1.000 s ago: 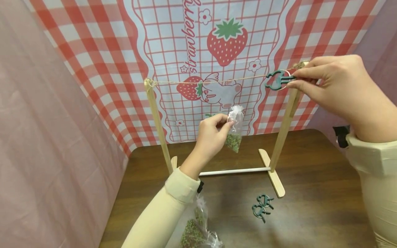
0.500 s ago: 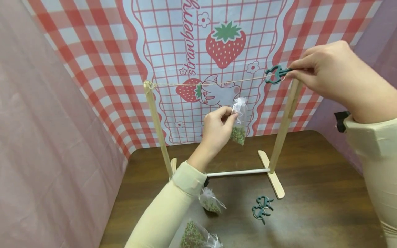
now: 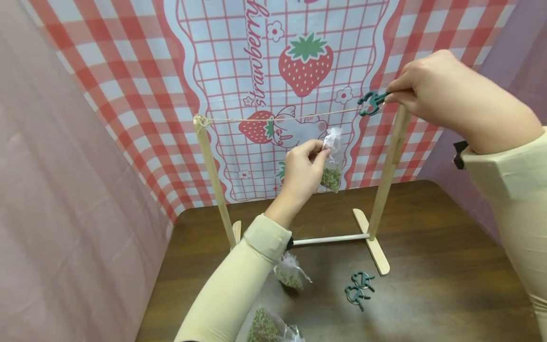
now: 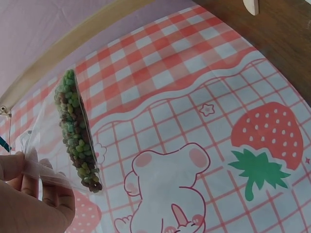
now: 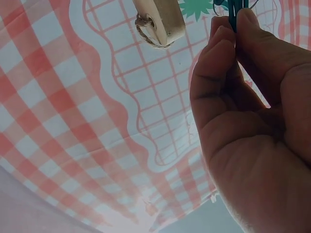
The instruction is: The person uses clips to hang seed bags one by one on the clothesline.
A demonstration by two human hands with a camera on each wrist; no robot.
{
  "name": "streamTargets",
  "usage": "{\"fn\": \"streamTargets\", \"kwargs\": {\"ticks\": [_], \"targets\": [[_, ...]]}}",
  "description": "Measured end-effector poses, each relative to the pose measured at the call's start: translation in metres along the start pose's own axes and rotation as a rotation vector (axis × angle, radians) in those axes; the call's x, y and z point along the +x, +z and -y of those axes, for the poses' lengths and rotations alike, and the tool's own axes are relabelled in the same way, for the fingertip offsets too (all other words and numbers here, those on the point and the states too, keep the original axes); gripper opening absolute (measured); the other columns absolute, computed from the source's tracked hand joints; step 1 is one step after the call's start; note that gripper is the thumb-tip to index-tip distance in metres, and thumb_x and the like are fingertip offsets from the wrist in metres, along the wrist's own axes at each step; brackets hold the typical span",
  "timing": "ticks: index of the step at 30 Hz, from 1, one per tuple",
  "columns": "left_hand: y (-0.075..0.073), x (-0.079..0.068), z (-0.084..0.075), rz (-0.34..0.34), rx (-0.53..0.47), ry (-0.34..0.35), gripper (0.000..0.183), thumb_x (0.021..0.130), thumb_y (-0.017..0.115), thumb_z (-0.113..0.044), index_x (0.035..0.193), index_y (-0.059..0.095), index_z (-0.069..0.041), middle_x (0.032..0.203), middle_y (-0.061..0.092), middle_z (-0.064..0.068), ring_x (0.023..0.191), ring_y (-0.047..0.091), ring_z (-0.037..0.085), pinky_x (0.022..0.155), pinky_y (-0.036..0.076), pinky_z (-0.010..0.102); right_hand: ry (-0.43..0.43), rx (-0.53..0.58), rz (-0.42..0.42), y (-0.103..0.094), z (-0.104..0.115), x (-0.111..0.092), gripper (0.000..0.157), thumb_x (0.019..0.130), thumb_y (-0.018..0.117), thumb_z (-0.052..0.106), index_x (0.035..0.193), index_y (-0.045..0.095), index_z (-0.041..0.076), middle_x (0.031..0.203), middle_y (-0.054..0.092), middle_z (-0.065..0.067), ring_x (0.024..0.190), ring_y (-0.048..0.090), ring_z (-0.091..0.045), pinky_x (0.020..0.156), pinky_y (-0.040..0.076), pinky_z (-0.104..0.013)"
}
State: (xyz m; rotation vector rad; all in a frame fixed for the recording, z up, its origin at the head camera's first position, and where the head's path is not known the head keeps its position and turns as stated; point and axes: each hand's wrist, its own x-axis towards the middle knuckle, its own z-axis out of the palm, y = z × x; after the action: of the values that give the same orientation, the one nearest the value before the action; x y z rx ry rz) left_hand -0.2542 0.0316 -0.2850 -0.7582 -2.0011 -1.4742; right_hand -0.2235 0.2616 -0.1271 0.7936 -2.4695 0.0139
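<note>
My left hand (image 3: 303, 166) pinches the neck of a small sheer white drawstring bag (image 3: 335, 159) between thumb and fingertips. Green and brown beady bits (image 4: 75, 131) fill its lower part, seen close in the left wrist view. The bag hangs upright below a thin string (image 3: 282, 117). At the string's right end, my right hand (image 3: 444, 95) pinches the handles of a green plant clip (image 3: 374, 105). The clip's spread jaws overlap the string in the head view. Only its handles (image 5: 233, 17) show at the top of the right wrist view.
The string spans two wooden posts (image 3: 386, 175) joined low by a white bar (image 3: 329, 239). Two more green clips (image 3: 355, 294) lie on the brown table (image 3: 427, 304). Two filled bags, one nearer (image 3: 262, 327) and one farther (image 3: 289, 275), rest beside my left sleeve.
My left hand has lifted the bag up and to the right, nearer the string. My right hand has raised the clip slightly and shifted left. The farther table bag shows more fully.
</note>
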Motion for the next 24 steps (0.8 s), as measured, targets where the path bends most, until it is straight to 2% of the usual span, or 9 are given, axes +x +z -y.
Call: {"fn": "streamTargets", "kwargs": {"ticks": [7, 13, 24], "targets": [[0.006, 0.007, -0.001, -0.014, -0.001, -0.005, 0.006, 0.096, 0.071, -0.004, 0.095, 0.075, 0.000, 0.085, 0.073, 0.007, 0.068, 0.061, 0.007, 0.059, 0.050, 0.021, 0.005, 0.013, 0.040, 0.000, -0.002, 0.005, 0.009, 0.091, 0.070, -0.005, 0.096, 0.076, -0.009, 0.089, 0.069, -0.022, 0.069, 0.059, -0.030, 0.051, 0.043, -0.035], [0.010, 0.014, -0.004, -0.024, -0.017, -0.030, 0.006, 0.096, 0.070, -0.003, 0.097, 0.076, 0.000, 0.088, 0.074, 0.008, 0.067, 0.061, 0.007, 0.057, 0.051, 0.022, 0.028, 0.016, 0.080, 0.003, -0.003, 0.011, 0.007, 0.092, 0.073, 0.000, 0.091, 0.076, -0.006, 0.086, 0.070, -0.020, 0.067, 0.057, -0.028, 0.053, 0.044, -0.039], [0.018, 0.023, -0.006, -0.035, -0.056, -0.018, 0.006, 0.096, 0.070, -0.002, 0.097, 0.076, 0.000, 0.087, 0.074, 0.008, 0.066, 0.059, 0.009, 0.055, 0.050, 0.023, 0.044, 0.029, 0.137, 0.007, -0.003, 0.016, 0.011, 0.094, 0.072, 0.002, 0.092, 0.076, -0.008, 0.083, 0.070, -0.020, 0.067, 0.060, -0.029, 0.056, 0.050, -0.044]]}}
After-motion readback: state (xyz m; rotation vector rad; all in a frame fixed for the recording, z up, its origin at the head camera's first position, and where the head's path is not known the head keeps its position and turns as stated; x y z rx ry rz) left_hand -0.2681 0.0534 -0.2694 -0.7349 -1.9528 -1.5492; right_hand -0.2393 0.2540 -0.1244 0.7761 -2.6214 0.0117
